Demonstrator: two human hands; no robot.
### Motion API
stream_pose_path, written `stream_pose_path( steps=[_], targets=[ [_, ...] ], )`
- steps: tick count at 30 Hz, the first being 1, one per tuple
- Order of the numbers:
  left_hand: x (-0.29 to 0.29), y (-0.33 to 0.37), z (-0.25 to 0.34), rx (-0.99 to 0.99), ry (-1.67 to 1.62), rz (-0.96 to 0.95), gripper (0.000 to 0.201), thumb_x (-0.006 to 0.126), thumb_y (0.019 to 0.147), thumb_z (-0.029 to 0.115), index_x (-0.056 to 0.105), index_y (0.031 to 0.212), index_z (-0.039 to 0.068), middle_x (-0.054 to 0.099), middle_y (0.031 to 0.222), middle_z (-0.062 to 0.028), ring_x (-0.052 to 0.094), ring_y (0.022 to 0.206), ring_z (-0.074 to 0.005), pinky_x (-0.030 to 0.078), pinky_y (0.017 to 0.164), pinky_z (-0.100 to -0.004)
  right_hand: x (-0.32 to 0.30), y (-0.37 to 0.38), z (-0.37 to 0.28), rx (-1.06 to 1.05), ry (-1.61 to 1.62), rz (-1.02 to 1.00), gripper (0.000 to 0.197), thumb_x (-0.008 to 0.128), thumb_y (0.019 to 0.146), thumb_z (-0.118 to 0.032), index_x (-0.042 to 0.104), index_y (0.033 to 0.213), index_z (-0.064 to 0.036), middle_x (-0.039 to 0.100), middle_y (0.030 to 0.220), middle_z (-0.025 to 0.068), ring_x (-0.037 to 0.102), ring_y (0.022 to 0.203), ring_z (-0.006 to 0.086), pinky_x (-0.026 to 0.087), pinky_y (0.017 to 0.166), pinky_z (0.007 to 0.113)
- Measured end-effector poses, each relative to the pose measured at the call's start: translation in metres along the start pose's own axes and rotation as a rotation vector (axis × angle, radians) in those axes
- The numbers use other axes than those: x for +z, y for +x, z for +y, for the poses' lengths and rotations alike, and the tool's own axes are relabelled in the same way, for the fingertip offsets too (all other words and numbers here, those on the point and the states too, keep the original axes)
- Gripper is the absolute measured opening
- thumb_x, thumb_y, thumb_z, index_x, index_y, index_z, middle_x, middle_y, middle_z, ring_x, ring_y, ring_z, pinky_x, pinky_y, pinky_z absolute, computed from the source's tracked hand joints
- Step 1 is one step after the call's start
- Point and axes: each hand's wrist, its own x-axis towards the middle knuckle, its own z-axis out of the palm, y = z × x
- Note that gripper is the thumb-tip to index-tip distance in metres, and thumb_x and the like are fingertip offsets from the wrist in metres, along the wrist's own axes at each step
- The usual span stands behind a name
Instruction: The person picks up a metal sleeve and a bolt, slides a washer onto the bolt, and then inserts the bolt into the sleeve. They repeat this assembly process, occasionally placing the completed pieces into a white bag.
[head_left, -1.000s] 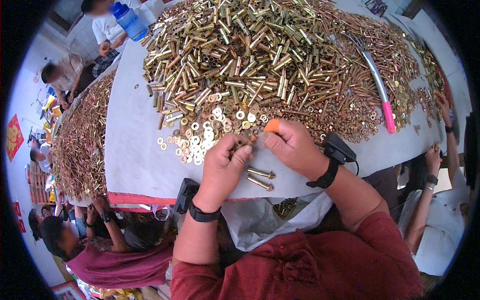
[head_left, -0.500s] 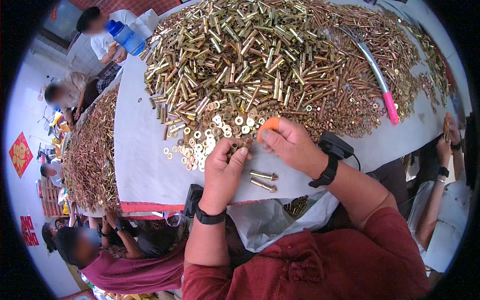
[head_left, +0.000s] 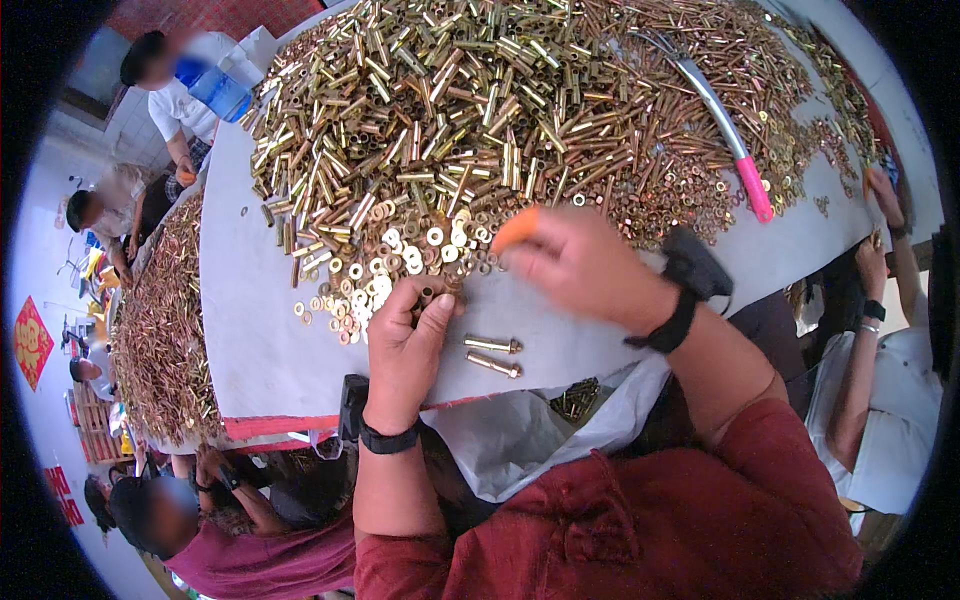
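My left hand [head_left: 408,335] is closed round a small gold metal sleeve [head_left: 427,293], whose round open end shows between the fingers. Small ring-like parts appear at its fingertips, too small to make out. My right hand [head_left: 585,268], an orange finger cover [head_left: 516,230] on one finger, hovers over the washers and nuts; motion smears its fingers. Loose flat washers [head_left: 412,260] lie beyond my left hand. Two assembled expansion bolts [head_left: 493,345] rest side by side on the pale tabletop [head_left: 280,370], to the right of my left wrist.
A big heap of metal sleeves [head_left: 400,110] covers the far table, with bolts and nuts [head_left: 640,210] to the right. A pink-handled metal tool [head_left: 752,190] lies on it. A white bag [head_left: 500,450] hangs at the near edge. People work at left and right.
My right hand has drawn back from my left hand and moved slightly right, now blurred. My left hand keeps its hold. The whole view has shifted, so the table appears further left.
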Motion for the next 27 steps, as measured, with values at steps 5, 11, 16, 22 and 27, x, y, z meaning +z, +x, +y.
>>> stream_pose_path(
  steps=[5, 11, 16, 22, 27],
  targets=[
    [-0.001, -0.001, -0.001, 0.079, 0.17, 0.007, 0.007, 0.061, 0.093, 0.007, 0.062, 0.096, 0.001, 0.063, 0.079, -0.0024, 0.054, 0.073, -0.0087, 0.045, 0.069, -0.0237, -0.029, 0.002, 0.001, 0.072, -0.217, 0.09, 0.018, 0.063, 0.086, -0.012, 0.065, 0.102, -0.0042, 0.064, 0.088, 0.0131, 0.063, 0.076, 0.0265, 0.049, 0.07, 0.034],
    [0.001, -0.002, -0.004, 0.12, 0.158, 0.0, 0.009, 0.061, 0.093, 0.007, 0.062, 0.099, 0.001, 0.064, 0.08, -0.002, 0.055, 0.074, -0.0092, 0.046, 0.07, -0.0237, -0.01, -0.004, 0.019, -0.115, -0.526, 0.132, 0.023, 0.063, 0.082, -0.01, 0.063, 0.105, -0.0064, 0.063, 0.098, 0.0121, 0.062, 0.092, 0.0319, 0.05, 0.077, 0.038],
    [0.0, -0.01, -0.004, 0.15, 0.239, -0.046, 0.011, 0.061, 0.093, 0.007, 0.064, 0.101, -0.001, 0.067, 0.085, -0.0045, 0.058, 0.076, -0.0104, 0.048, 0.071, -0.0251, -0.002, -0.002, 0.024, -0.2, -0.601, 0.202, 0.012, 0.061, 0.082, -0.01, 0.061, 0.094, -0.0077, 0.057, 0.084, 0.0108, 0.06, 0.081, 0.032, 0.049, 0.067, 0.044],
    [0.002, -0.019, -0.003, 0.261, 0.462, -0.095, 0.013, 0.062, 0.09, 0.006, 0.065, 0.102, 0.0, 0.065, 0.088, -0.0111, 0.063, 0.077, -0.0193, 0.049, 0.071, -0.0294, 0.003, 0.002, 0.027, -0.171, -0.681, 0.225, 0.009, 0.06, 0.082, -0.012, 0.059, 0.091, -0.0089, 0.055, 0.081, 0.0121, 0.06, 0.076, 0.034, 0.049, 0.065, 0.045],
    [0.018, -0.025, 0.0, 0.379, 0.586, -0.097, 0.011, 0.062, 0.087, 0.003, 0.064, 0.097, 0.001, 0.059, 0.084, -0.0157, 0.06, 0.076, -0.0319, 0.048, 0.067, -0.0367, -0.005, 0.002, 0.021, -0.243, -0.504, 0.356, 0.014, 0.063, 0.085, -0.016, 0.062, 0.097, -0.0093, 0.064, 0.085, 0.0137, 0.063, 0.081, 0.0324, 0.05, 0.07, 0.043]
  ],
)
